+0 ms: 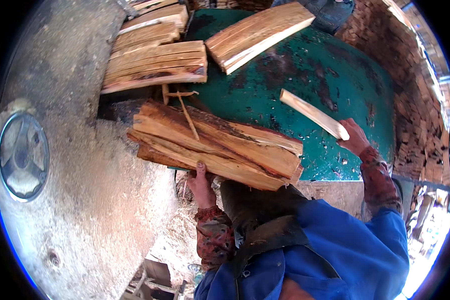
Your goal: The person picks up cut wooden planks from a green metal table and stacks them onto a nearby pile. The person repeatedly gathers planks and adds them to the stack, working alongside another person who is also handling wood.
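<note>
Along the near edge of a worn green metal table point(285, 82) lie several split pieces of firewood point(220, 145), close together. My left hand point(202, 190) grips their near edge, with the thumb on top and the fingers hidden below. A narrow, pale wood stick point(310, 111) slants over the table's right side. My right hand point(356, 136) is closed around its near end. A thin splinter point(187, 117) rests across the firewood.
Split slabs point(157, 62) sit at the far left of the table, and a thick split piece point(260, 32) lies at the back. A grey metal machine body point(85, 200) with a round handwheel point(22, 156) stands on the left. Stacked wood point(420, 125) rises on the right.
</note>
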`<state>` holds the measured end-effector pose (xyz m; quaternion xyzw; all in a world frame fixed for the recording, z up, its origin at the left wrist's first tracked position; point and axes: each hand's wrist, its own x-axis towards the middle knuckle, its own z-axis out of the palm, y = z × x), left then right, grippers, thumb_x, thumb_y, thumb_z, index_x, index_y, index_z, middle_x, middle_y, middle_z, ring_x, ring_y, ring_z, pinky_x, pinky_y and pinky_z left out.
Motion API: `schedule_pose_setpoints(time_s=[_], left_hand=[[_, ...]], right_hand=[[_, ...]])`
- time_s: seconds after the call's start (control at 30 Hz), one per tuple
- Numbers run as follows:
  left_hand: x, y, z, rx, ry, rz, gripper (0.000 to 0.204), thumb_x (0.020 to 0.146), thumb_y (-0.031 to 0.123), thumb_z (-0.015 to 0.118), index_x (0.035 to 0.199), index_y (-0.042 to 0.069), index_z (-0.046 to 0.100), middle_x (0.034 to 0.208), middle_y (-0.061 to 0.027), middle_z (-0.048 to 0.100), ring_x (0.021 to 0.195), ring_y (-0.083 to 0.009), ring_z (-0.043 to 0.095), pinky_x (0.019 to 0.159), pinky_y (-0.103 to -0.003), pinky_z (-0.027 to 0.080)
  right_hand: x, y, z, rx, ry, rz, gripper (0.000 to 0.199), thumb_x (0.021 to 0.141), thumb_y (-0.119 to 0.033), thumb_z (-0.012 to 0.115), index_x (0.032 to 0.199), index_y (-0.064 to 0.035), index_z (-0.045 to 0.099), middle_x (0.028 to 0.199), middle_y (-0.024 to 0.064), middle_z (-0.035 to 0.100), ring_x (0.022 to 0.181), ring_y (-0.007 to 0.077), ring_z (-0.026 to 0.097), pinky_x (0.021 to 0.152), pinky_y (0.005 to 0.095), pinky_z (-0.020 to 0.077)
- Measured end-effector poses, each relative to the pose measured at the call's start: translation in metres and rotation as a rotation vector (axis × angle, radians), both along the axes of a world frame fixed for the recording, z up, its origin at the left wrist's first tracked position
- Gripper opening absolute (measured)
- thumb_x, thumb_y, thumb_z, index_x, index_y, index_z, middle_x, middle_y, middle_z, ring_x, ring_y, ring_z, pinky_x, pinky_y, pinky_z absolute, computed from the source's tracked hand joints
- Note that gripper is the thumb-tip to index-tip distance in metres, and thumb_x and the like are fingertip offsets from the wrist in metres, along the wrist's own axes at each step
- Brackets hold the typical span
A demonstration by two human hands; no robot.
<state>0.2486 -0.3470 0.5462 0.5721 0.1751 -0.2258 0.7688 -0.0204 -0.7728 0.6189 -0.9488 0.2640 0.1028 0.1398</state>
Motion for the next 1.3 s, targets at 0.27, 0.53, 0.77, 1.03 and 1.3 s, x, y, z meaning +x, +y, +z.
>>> schedule_pose_setpoints(time_s=[0.27,0.53,0.77,1.03,1.3], left_hand=[[-0.002,0.000,-0.007,-0.043,-0.023,0.032,0.051,0.088,0.031,0.075,0.119,-0.005,0.056,0.107,-0.0091,0.064,0.089,-0.0165,0.063,0.076,-0.030,0.053],[-0.004,0.001,-0.031,0.000,-0.080,0.034,0.056,0.091,0.035,0.071,0.121,-0.009,0.055,0.114,-0.0159,0.064,0.100,-0.0241,0.066,0.089,-0.039,0.056],[-0.009,0.003,-0.034,0.059,-0.045,0.014,0.057,0.093,0.038,0.067,0.121,-0.010,0.055,0.114,-0.0163,0.064,0.101,-0.0251,0.066,0.088,-0.038,0.056],[-0.009,-0.014,0.009,-0.125,-0.041,0.101,0.062,0.089,0.035,0.073,0.124,-0.012,0.053,0.112,-0.0153,0.064,0.098,-0.0212,0.064,0.086,-0.034,0.052],[-0.024,0.014,0.004,-0.038,-0.088,-0.025,0.055,0.090,0.033,0.072,0.120,-0.010,0.057,0.108,-0.0132,0.066,0.093,-0.0199,0.065,0.083,-0.032,0.053]], right_hand=[[0.168,0.061,0.032,0.332,-0.033,0.355,0.071,0.071,-0.039,0.079,0.128,-0.0040,0.055,0.101,0.0158,0.054,0.099,0.0376,0.057,0.084,0.0439,0.0477],[0.324,0.103,-0.022,0.518,0.077,0.515,0.062,0.087,-0.059,0.058,0.094,0.0018,0.065,0.080,0.0213,0.059,0.079,0.0376,0.060,0.071,0.0471,0.0467],[0.318,0.124,-0.057,0.510,-0.102,0.364,0.080,0.093,-0.069,0.041,0.072,0.0041,0.063,0.058,0.0217,0.046,0.057,0.0359,0.049,0.061,0.0474,0.0423],[0.292,0.141,-0.044,0.713,-0.114,0.407,0.087,0.087,-0.078,0.042,0.082,0.0053,0.068,0.067,0.0238,0.057,0.062,0.0318,0.056,0.060,0.0464,0.0447],[0.233,0.160,-0.043,0.729,-0.129,0.367,0.083,0.083,-0.075,0.054,0.093,0.0051,0.070,0.070,0.0203,0.062,0.066,0.0292,0.062,0.062,0.0434,0.0474]])
